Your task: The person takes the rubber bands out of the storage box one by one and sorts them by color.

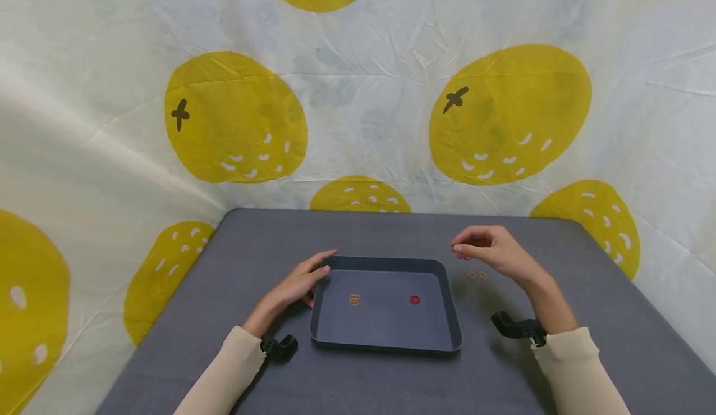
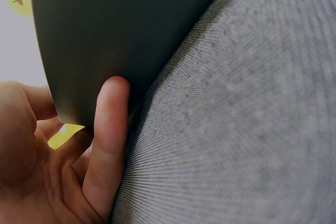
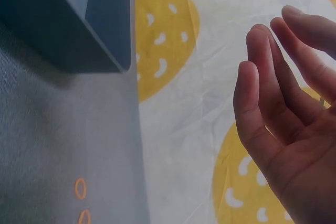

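Steadying the one tray [image 1: 386, 331] looks like the current step: left hand [image 1: 298, 283] grips it, tray lying to that hand's right. Right hand [image 1: 495, 250] raised, fingertips narrow, no item visible. Two loose orange rings [image 3: 76, 188] below it; next likely needs a fine pinch. Inside tray: orange cluster [image 1: 355, 300], red cluster [image 1: 414, 300], counts unclear.
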